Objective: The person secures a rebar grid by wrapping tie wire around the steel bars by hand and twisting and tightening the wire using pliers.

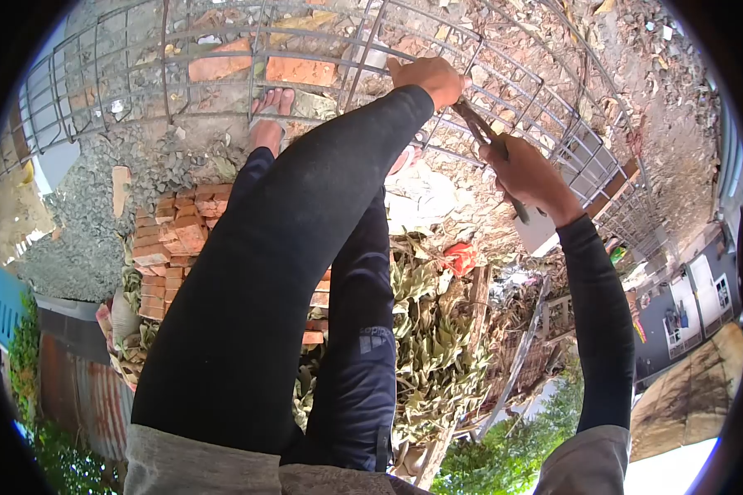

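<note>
While your right hand (527, 175) wrapped its fingers round the tool (475, 124) over the mesh (365, 58), your left hand (429, 80) sat at the tool's tip, fingers' hold unclear; wire-working seemed underway, next calling for steady bracing.

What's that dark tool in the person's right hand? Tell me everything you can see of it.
The tool is long, narrow and dark brown, worn-looking and seemingly metal, perhaps pincers or pliers. The right hand wraps around its middle, hiding much of it; a greyish end pokes out below the fist. It slants up and leftward in the view, its far end close to the left hand, by the wire mesh. Whether its tip touches the wire, I can't tell.
</note>
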### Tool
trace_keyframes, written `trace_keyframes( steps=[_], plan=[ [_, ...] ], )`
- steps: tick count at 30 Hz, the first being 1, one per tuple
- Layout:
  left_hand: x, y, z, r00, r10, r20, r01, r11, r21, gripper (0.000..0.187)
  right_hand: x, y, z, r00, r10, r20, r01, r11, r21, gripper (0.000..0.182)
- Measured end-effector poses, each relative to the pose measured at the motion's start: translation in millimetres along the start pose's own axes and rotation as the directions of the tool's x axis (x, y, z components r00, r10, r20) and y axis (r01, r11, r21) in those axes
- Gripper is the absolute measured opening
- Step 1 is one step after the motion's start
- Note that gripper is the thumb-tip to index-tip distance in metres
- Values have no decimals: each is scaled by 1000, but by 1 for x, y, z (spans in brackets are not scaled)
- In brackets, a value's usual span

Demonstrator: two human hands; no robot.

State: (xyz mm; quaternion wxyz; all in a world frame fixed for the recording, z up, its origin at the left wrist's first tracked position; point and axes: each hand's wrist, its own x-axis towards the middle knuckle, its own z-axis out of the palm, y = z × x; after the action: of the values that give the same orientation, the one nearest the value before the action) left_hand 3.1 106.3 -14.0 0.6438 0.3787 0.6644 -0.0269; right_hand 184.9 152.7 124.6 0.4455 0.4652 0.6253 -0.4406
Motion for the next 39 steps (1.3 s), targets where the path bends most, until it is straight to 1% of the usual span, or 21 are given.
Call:
trace_keyframes(
  steps=[1,2,3,6,8,11,15,17,19,22,23,25,26,27,28,30,32,34,37,38,39],
  plan=[
    [1,1,0,1000,3,2,-3,1000,-9,62,3,6,-10,975,78,208,-154,912,380,40],
    [0,3,2,1000,6,-7,-6,1000,-9,61,3,11,-16,905,69,419,-355,664,658,44],
    [-1,4,5,1000,8,-16,-8,1000,-8,61,-4,9,-13,897,20,442,-393,493,776,55],
    [0,1,2,999,-3,-49,3,1000,6,59,-12,-10,-15,961,38,273,-150,903,403,62],
    [0,1,4,999,8,-51,-7,1000,9,58,-22,-19,-16,1000,0,-6,0,999,38,61],
    [15,-10,19,984,78,-160,-75,997,27,61,-40,-27,-5,908,-250,-336,-5,796,-605,36],
    [13,-8,17,985,72,-155,-68,997,28,60,-41,-33,-1,915,-262,-306,-16,735,-677,40],
    [12,-8,21,981,65,-182,-57,997,47,60,-27,-31,-25,993,108,52,-106,994,-39,51],
    [4,-1,10,993,56,-101,-56,998,10,58,-21,-13,-35,896,183,404,-399,731,553,70],
    [1,-2,8,996,36,-82,-36,999,3,57,-25,-6,-26,887,168,429,-434,620,654,76],
    [3,-2,10,995,34,-91,-34,999,10,57,-25,-8,-28,905,234,355,-397,765,507,70],
    [-1,0,6,996,46,-79,-45,999,5,57,-31,-8,-30,1000,17,-1,-17,999,31,68],
    [-4,-1,4,996,48,-72,-48,999,4,57,-34,-10,-31,979,-165,-118,129,956,-263,69],
    [-3,-2,5,996,43,-74,-43,999,-4,57,-36,-25,-37,994,-53,-91,6,890,-456,65],
    [-1,-2,6,996,42,-78,-43,999,-12,58,-38,-25,-33,961,-189,-203,36,809,-586,62],
    [1,-1,6,996,44,-76,-45,999,-16,58,-45,-23,-24,811,-480,-335,15,590,-808,55],
    [1,-1,4,997,42,-68,-43,999,-8,58,-41,-15,-21,804,-498,-325,22,571,-821,49],
    [3,-2,2,998,40,-44,-41,999,-20,58,-36,-3,-15,841,-443,-312,28,610,-792,45],
    [2,1,4,998,18,-65,-19,1000,-11,56,-22,-1,-20,986,-10,-167,-66,896,-440,40],
    [1,2,6,997,7,-80,-7,1000,-1,55,-20,8,-18,983,158,91,-165,984,64,41],
    [-2,2,9,997,5,-76,-6,1000,-13,54,-19,27,-13,904,164,395,-362,785,503,42]
  ],
)
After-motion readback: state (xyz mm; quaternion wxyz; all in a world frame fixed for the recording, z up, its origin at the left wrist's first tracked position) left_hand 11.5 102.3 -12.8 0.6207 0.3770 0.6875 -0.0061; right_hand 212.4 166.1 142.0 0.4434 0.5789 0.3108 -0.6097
